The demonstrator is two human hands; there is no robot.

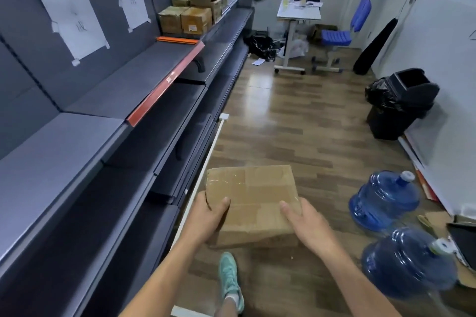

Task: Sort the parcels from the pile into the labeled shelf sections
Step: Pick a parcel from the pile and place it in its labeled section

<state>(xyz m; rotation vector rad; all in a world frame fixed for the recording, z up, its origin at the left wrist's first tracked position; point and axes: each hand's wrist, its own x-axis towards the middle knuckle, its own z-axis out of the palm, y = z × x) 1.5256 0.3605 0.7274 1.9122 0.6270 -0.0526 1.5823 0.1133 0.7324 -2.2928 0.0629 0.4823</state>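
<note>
On the left runs the grey shelf (77,152), its back panel hung with two paper labels (69,10) whose writing is too faint to read. I judge that they mark the sections. Farther along the same shelf stands a stack of cardboard boxes (195,8), apparently parcels already sorted.

Low in the middle, the left hand (208,216) grips the near left corner of a flat cardboard parcel (252,195), thumb on top and fingers curled under, out of sight. The right hand (306,224) clasps the near right edge the same way. Holding opposite sides likely keeps the wide box level for carrying — it hangs above the wooden floor, beside the shelf and not on it.

Its broad taped face is up and its far edge points down the aisle. It looks nearly square, so the long axis is hard to call — perhaps it runs away from the person. To the right, two blue water jugs (383,201) lie on the floor.
</note>
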